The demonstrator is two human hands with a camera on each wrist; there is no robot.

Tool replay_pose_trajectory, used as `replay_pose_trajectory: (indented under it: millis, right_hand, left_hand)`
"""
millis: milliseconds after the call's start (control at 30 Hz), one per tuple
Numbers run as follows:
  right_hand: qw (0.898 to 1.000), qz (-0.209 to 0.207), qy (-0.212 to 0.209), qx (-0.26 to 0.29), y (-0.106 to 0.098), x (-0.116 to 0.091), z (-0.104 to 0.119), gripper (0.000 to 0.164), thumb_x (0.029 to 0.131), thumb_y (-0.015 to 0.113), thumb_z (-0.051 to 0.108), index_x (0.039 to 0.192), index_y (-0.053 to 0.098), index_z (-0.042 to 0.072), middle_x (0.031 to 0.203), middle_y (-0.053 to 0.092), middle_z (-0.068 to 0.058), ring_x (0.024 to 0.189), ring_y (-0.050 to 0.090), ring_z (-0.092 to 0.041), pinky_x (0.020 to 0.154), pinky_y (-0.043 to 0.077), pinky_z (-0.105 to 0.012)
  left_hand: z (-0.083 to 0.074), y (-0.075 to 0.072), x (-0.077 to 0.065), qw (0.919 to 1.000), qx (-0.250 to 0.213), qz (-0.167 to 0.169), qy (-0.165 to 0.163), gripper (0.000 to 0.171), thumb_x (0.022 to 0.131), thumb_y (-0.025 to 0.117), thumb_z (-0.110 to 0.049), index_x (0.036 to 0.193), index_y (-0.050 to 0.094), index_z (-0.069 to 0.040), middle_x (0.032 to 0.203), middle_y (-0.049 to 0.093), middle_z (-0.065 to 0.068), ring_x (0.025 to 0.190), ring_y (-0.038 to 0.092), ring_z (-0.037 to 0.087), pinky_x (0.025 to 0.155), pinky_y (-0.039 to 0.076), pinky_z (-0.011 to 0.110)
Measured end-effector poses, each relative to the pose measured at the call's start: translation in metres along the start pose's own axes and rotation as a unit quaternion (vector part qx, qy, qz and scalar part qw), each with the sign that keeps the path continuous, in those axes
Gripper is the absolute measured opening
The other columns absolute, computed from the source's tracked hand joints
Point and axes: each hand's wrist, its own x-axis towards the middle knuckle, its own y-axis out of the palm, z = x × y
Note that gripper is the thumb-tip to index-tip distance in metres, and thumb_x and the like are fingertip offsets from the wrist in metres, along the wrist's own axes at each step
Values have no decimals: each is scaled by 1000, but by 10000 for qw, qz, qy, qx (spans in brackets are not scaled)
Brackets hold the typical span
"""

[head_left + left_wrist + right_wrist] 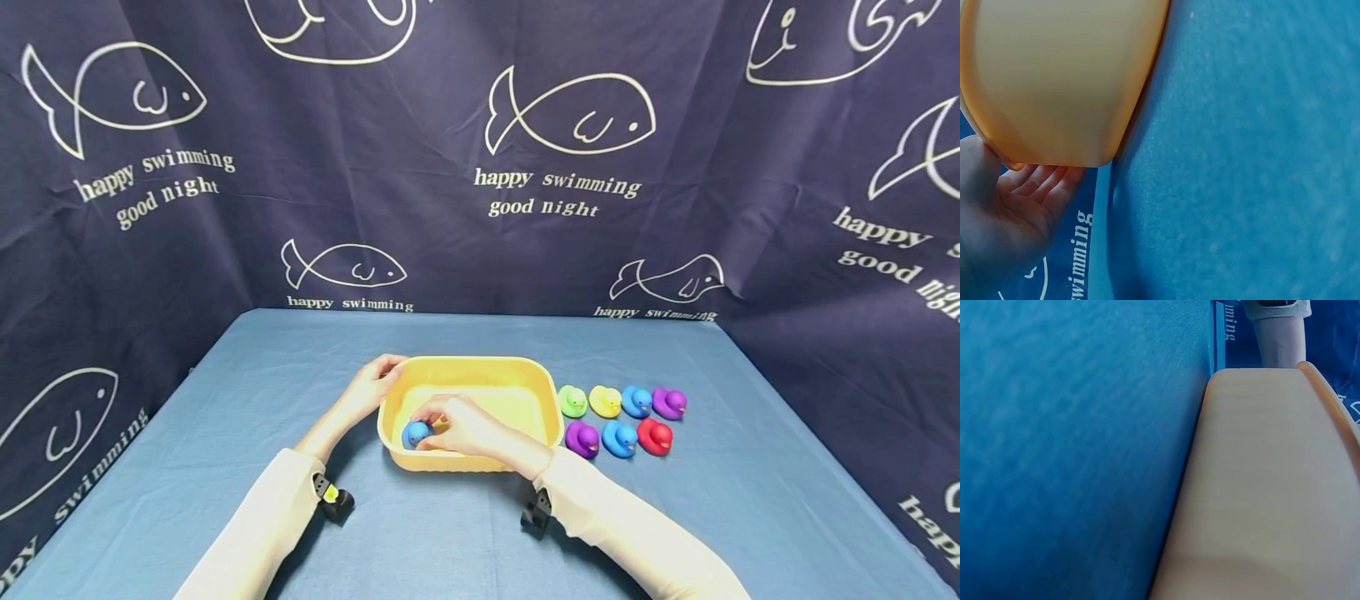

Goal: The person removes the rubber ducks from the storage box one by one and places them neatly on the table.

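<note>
A yellow plastic basin [480,461] sits on the blue-covered table. My left hand [375,382] grips its far left corner; in the left wrist view the thumb of that hand [1007,206] lies at the rim and the fingers reach round the outside wall. Inside the basin, at the near left, my right hand [463,427] pinches a small blue rubber duck [414,434] between thumb and fingers. The right wrist view has only the basin's outer wall [1260,475], which hides the right hand and the duck.
Right of the basin, rubber ducks stand in two rows. The back row has a green duck [573,402], a yellow duck [605,402], a blue duck [636,402] and a purple duck [668,403]. A purple [582,439], a blue [619,438] and a red duck [655,437] make the front row.
</note>
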Motion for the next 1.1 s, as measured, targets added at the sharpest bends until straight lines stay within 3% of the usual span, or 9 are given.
replay_pose_trajectory:
  millis: [733, 1100]
  right_hand:
    - [9991, 140, 301, 259, -2, 3, -1, 26, 77, 78, 18, 99, 68, 10, 90, 68, 4, 84, 59, -7, 84, 50, -24]
    - [9973, 138, 572, 446, -20, -9, 1, 30, 77, 77, 26, 104, 69, 14, 92, 67, 8, 87, 59, -12, 86, 50, -28]
  left_hand:
    - [2, -2, 0, 10000, -95, 24, -15, 29, 97, 50, -17, 119, 58, 1, 113, 63, 20, 102, 60, 30, 87, 48, 35]
    - [-5, -1, -2, 9999, -142, 39, -9, 29, 97, 49, -12, 120, 56, 3, 117, 61, 21, 106, 59, 33, 91, 48, 42]
